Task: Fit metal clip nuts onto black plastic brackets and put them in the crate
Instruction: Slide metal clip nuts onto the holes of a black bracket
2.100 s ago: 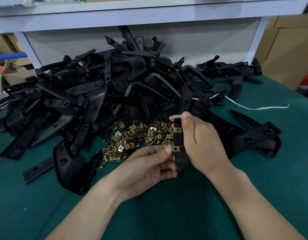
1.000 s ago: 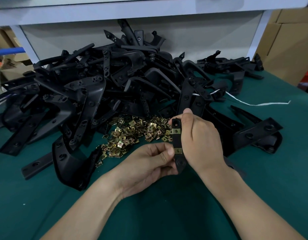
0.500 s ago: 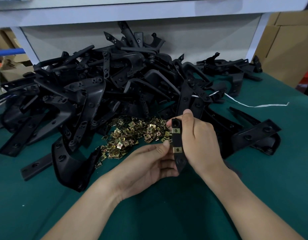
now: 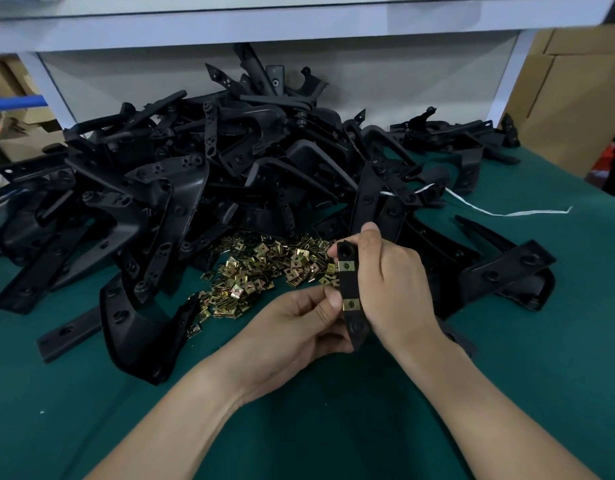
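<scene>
The person holds one bracket (image 4: 349,285) upright above the table (image 4: 455,393), just right of the view's centre, with its long axis running from 12 to 6 o'clock. The right hand (image 4: 390,289) grips it from the 3 o'clock side. Its fingers are curled round the back of the strip, with a fingertip at the top end. The left hand (image 4: 292,329) comes in from 8 o'clock. Its thumb presses the strip's left edge right beside the lower nut (image 4: 351,304), and its other fingers are curled in under the bracket's bottom end, so this hand pinches the bracket too.

Two brass-coloured nuts sit clipped across the strip. The upper nut (image 4: 346,266) is near the top, just under a round hole, and the lower nut is well below it, above a second round boss.

At 10 o'clock from the hands, a loose pile of nuts (image 4: 261,268) lies on the green cloth, its near edge just beside the left fingers. Beyond it, from 9 through 12 to 2 o'clock, a heap (image 4: 202,174) of black brackets covers the table and reaches the white back panel under the shelf (image 4: 299,26). More brackets lie at 3 o'clock, behind the right hand. A white string (image 4: 506,213) trails out of the heap toward 2 o'clock. Cardboard boxes (image 4: 572,91) stand off the table's far right corner.
</scene>
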Motion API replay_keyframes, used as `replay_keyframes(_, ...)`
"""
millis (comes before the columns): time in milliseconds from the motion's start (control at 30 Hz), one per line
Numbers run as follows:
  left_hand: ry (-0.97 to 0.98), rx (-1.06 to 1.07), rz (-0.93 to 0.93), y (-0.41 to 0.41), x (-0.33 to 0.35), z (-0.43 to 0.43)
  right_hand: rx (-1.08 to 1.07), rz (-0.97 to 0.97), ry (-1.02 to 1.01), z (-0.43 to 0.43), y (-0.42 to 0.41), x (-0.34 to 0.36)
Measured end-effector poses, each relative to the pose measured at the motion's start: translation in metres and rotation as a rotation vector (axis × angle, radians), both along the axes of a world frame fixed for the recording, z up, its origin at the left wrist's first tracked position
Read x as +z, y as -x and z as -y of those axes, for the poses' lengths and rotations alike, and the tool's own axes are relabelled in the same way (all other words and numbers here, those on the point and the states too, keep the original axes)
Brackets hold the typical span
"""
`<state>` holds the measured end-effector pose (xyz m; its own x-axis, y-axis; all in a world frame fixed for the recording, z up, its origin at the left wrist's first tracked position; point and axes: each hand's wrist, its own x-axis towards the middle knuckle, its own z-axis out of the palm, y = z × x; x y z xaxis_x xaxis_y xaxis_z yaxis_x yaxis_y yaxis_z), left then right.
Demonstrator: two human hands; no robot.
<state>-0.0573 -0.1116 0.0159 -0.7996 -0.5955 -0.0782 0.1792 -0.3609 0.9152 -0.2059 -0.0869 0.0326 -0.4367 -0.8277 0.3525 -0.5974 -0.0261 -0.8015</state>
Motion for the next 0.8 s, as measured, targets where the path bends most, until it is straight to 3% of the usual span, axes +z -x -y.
replay_keyframes(133,-0.014,0.050,-0.025,0.001,0.004,-0.001,-0.005,0.007,-0.025,0.000,0.005,0.001)
replay_keyframes(200,0.087,0.168,0.003,0.002,0.002,0.000,0.011,-0.022,-0.021,0.000,0.006,0.000)
replay_keyframes(367,0.846,0.502,0.241,-0.001,-0.002,0.003,0.143,-0.018,-0.056,-0.003,0.004,-0.001)
replay_keyframes(467,1.038,0.563,0.288,-0.002,0.000,0.002,0.254,0.158,-0.077,-0.002,0.001,0.002)
replay_keyframes(567,0.969,0.605,0.247,-0.005,0.005,0.003,0.394,0.511,-0.160,-0.001,0.006,0.012)
replay_keyframes(733,0.681,0.669,0.178,-0.007,0.014,0.005,0.657,0.816,-0.192,-0.006,0.014,0.016)
replay_keyframes(800,0.650,0.667,0.162,-0.008,0.017,0.005,0.687,0.835,-0.189,-0.006,0.012,0.016)
